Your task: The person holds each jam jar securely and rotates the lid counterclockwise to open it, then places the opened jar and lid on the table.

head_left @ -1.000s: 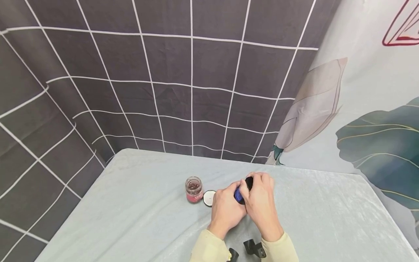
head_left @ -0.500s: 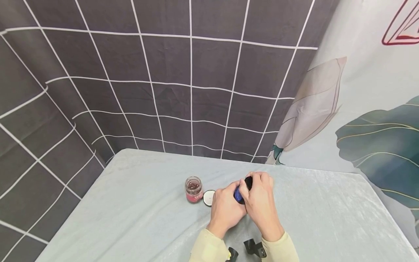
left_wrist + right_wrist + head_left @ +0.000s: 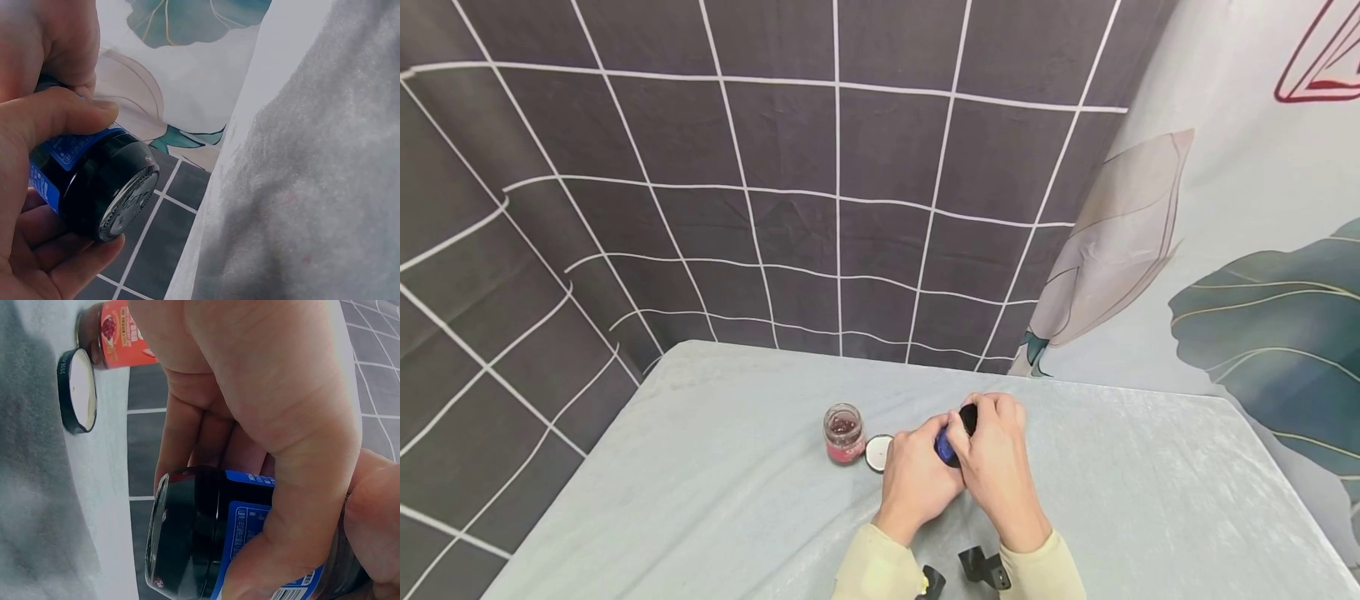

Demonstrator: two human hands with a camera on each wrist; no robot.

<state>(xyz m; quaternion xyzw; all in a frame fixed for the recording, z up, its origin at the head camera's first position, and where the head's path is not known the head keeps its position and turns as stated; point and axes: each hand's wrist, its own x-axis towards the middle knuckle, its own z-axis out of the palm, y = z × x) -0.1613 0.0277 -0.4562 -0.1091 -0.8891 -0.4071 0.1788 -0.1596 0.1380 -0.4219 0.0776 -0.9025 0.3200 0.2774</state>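
Near the tabletop's (image 3: pixel 722 475) far edge, the left hand (image 3: pixel 917 477) wraps fingers and thumb round a blue-labelled jar (image 3: pixel 945 450); the right hand (image 3: pixel 1002 462) grips its black end. Leftward, a white-lined lid (image 3: pixel 878 454), partly hidden by the left hand, lies beside an open glass jar (image 3: pixel 846 450).

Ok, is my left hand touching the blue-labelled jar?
Touching: the left wrist view shows your left hand gripping the jar, thumb on the label, fingers round its other side.
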